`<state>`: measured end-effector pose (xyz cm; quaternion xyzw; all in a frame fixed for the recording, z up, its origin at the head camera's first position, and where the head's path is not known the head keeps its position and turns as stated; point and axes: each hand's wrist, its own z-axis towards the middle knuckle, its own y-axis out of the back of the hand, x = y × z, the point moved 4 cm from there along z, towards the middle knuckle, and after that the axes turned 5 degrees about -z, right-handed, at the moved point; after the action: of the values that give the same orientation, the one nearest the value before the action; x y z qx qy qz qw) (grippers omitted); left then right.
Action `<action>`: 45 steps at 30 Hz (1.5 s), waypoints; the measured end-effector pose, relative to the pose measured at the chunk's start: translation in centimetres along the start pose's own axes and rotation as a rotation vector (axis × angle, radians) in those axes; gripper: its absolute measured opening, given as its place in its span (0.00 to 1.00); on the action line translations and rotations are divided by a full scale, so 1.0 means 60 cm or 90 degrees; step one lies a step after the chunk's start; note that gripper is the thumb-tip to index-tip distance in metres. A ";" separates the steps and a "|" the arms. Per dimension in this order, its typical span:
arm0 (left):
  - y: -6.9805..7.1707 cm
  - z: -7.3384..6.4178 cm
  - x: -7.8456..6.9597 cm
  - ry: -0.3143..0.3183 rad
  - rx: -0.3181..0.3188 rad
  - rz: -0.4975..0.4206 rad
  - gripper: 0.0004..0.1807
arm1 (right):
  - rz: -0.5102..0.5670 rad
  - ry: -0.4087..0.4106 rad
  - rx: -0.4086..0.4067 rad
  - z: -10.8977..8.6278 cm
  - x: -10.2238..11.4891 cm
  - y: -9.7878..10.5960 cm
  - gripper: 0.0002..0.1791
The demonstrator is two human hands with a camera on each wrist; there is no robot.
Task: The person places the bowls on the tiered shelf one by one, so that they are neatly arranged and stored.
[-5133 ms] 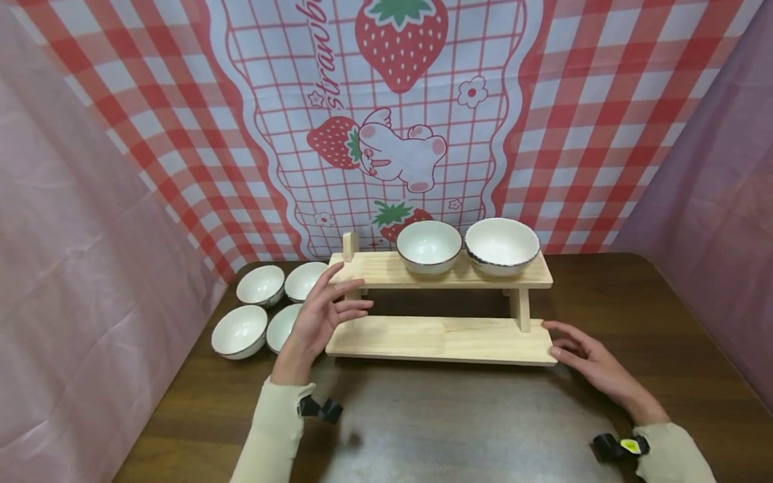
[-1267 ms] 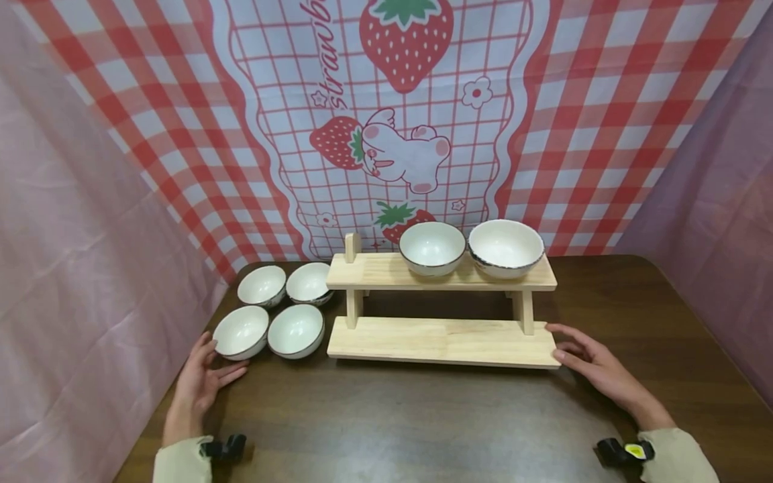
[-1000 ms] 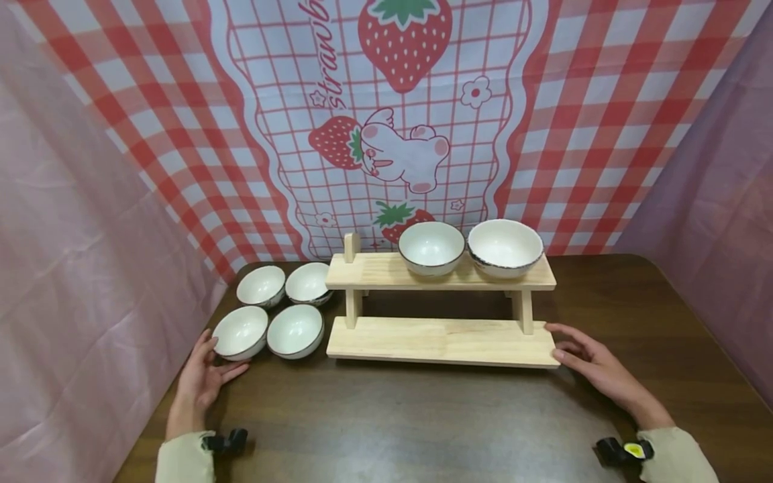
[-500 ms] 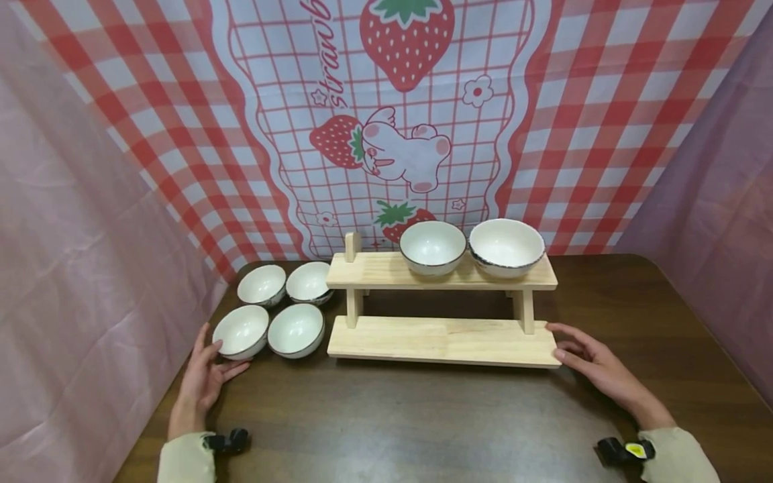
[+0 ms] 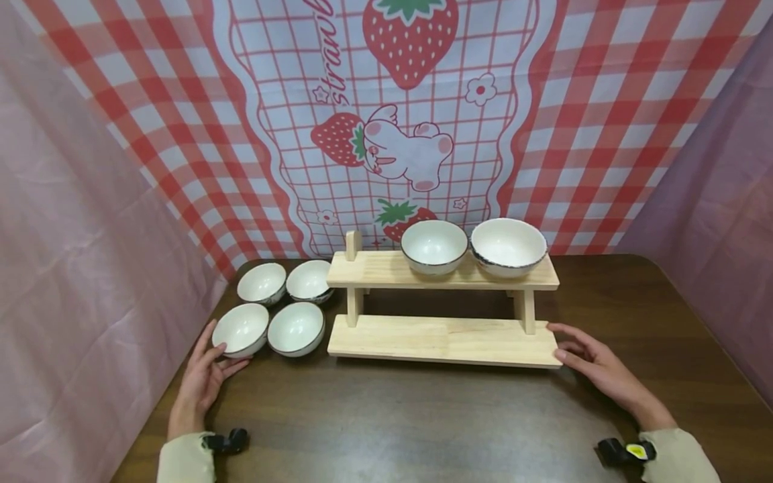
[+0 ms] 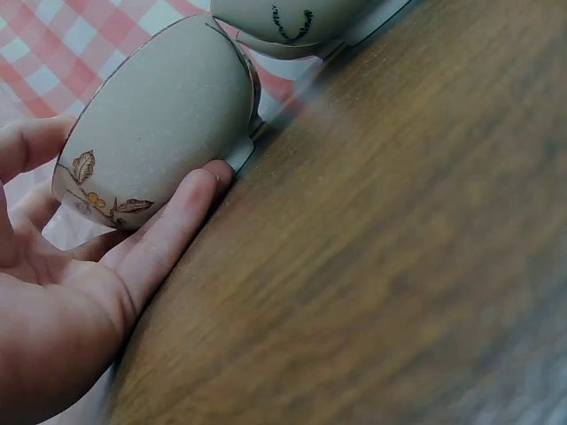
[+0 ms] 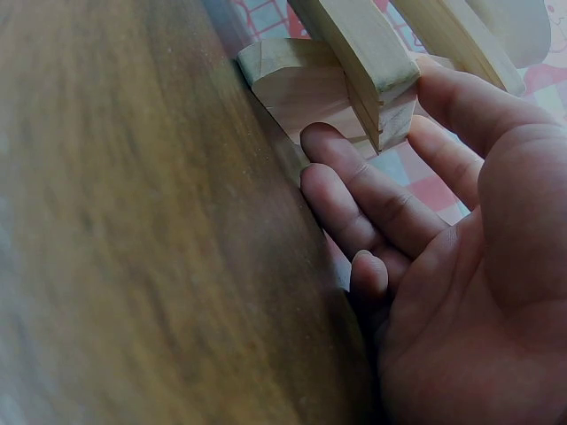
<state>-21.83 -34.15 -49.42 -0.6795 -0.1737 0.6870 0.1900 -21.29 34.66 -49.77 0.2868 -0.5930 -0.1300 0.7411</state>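
In the head view my left hand [image 5: 202, 376] is at the front-left white bowl [image 5: 241, 329], thumb at its dark rim and fingers around its outer side. The left wrist view shows a leaf-and-berry pattern on this bowl [image 6: 159, 124], with fingertips low near its foot. My right hand [image 5: 594, 369] holds the right end of the lower board of a two-tier wooden shelf [image 5: 447, 339]. Up close in the right wrist view, thumb and forefinger pinch the board's end [image 7: 390, 97], while the other fingers curl below it.
Beside the held bowl stand a pale green bowl [image 5: 296, 329] and two white bowls, one behind-left [image 5: 262, 283] and one behind-right [image 5: 309, 280]. The upper tier carries a pale bowl [image 5: 434, 246] and a larger white bowl [image 5: 508, 246]. A checked cloth [image 5: 580, 134] hangs behind the table.
My left hand has come from over the shelf's left side to the front-left bowl; lately its thumb has shifted onto the rim. The right hand keeps its hold on the board.
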 end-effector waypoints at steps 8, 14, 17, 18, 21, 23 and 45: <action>-0.001 -0.002 0.001 -0.022 0.027 -0.030 0.30 | 0.000 0.000 -0.004 0.002 0.002 0.002 0.26; -0.002 -0.003 0.000 -0.022 0.011 -0.028 0.30 | -0.004 -0.009 0.001 0.003 0.003 0.003 0.26; -0.002 -0.003 -0.001 -0.013 -0.013 -0.022 0.31 | -0.004 -0.011 0.002 0.003 0.001 0.003 0.26; -0.003 -0.003 -0.001 -0.008 -0.022 -0.020 0.31 | -0.004 -0.014 0.003 0.003 0.001 0.003 0.26; -0.003 -0.002 -0.002 0.009 -0.051 -0.019 0.33 | -0.002 -0.014 0.004 0.002 -0.001 0.002 0.26; -0.003 -0.002 -0.003 0.018 -0.067 -0.022 0.34 | -0.003 -0.014 0.005 0.002 -0.001 0.002 0.26; -0.002 -0.018 -0.016 0.046 -0.126 -0.016 0.43 | -0.004 -0.007 0.001 0.001 -0.003 0.000 0.26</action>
<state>-20.75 -34.54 -48.52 -0.7173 -0.2420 0.6389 0.1369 -21.38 34.76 -49.88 0.2887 -0.5962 -0.1333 0.7372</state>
